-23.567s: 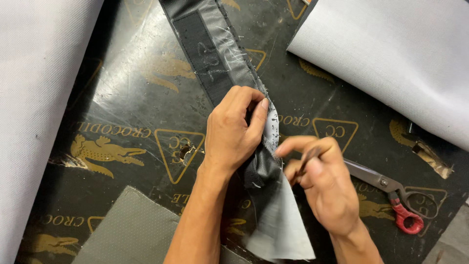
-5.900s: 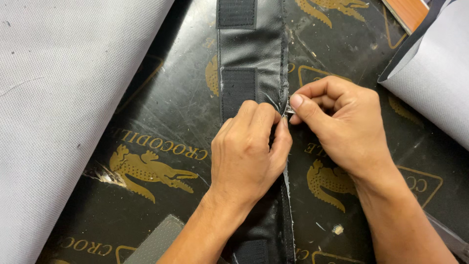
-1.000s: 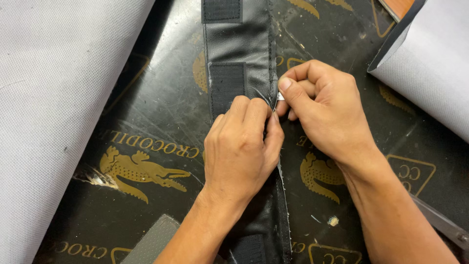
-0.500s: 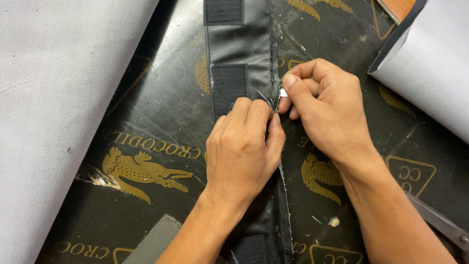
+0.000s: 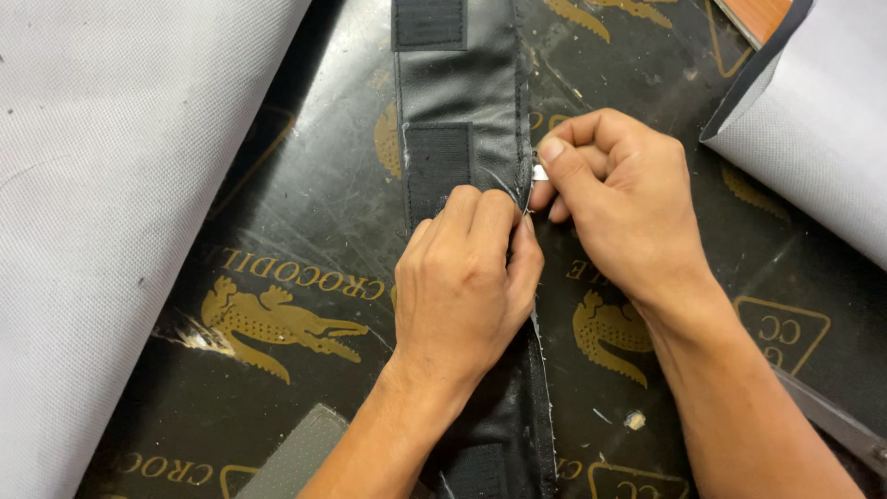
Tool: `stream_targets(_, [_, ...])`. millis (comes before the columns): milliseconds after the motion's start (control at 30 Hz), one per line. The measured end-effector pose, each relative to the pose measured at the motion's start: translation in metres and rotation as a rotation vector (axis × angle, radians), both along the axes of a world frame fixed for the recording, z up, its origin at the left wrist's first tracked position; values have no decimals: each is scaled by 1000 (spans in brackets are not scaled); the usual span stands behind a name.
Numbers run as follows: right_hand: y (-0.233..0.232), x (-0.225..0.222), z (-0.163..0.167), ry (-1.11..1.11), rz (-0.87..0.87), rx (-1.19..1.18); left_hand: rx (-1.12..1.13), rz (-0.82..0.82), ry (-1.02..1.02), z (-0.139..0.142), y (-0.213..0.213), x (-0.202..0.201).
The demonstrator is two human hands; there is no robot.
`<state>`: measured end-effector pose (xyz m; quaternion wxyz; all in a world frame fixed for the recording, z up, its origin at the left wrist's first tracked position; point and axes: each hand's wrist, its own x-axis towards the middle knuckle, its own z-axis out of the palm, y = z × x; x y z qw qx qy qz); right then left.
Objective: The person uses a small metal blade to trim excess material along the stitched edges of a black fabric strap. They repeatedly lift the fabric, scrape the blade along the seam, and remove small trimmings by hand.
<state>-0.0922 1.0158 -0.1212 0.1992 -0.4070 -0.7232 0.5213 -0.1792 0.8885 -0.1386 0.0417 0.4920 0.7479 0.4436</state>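
Head view looks straight down on my hands at a long black strap [image 5: 471, 111] lying on the dark printed sheet [image 5: 277, 240]. Its long axis runs away from me, from the bottom edge of the picture up to the top edge, nearly vertical. Two black hook-and-loop patches [image 5: 437, 171] sit on its left half, lined up along that axis. My left hand [image 5: 462, 286] lies flat-knuckled on the strap's middle, fingers curled narrow and pinching its right edge. My right hand [image 5: 619, 203] is just beside it, thumb and forefinger closed tight on a small pale tool [image 5: 540, 173] at that same edge. Grey fabric [image 5: 111, 203] lies far left, another grey roll [image 5: 813, 120] upper right.
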Motion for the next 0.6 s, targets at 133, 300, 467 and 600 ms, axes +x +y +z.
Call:
stream_targets(133, [0, 0, 0, -3, 19, 19, 0, -7, 6, 1, 0, 0])
stream_targets(300, [0, 0, 0, -20, -10, 29, -20, -6, 26, 1, 0, 1])
stream_targets(467, [1, 1, -2, -23, 17, 48, -14, -10, 15, 1, -1, 1])
stream_targets(600, [-1, 0, -5, 66, -24, 11, -15, -11, 20, 0, 0, 0])
